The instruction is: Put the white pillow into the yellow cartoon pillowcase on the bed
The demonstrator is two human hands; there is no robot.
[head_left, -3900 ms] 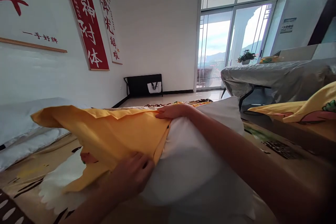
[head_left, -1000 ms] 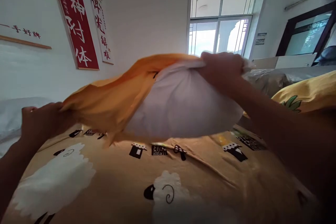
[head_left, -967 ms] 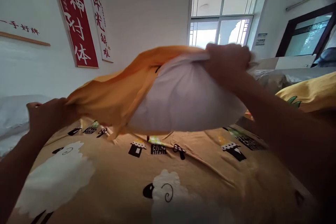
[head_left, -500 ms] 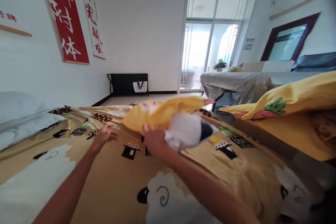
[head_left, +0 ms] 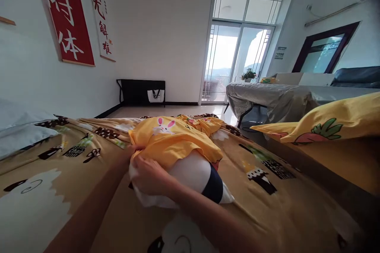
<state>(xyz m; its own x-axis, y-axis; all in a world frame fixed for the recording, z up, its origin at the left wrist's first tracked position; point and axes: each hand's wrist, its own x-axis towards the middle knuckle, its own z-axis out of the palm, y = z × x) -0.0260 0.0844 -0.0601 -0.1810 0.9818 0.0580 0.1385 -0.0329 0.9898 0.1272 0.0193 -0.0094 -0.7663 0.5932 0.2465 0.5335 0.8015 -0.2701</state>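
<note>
Pillowcase (head_left: 172, 140), yellow, half over white pillow (head_left: 192, 172); right hand (head_left: 148, 176) pinching its edge, left hand (head_left: 130, 151) hidden, grip unclear; hem may bunch.

White pillow (head_left: 190, 172) lying at the frame centre on the bed, half sticking out toward the viewer, yellow pillowcase (head_left: 172, 140) with a rabbit print covering its far part, edge bunching.
</note>
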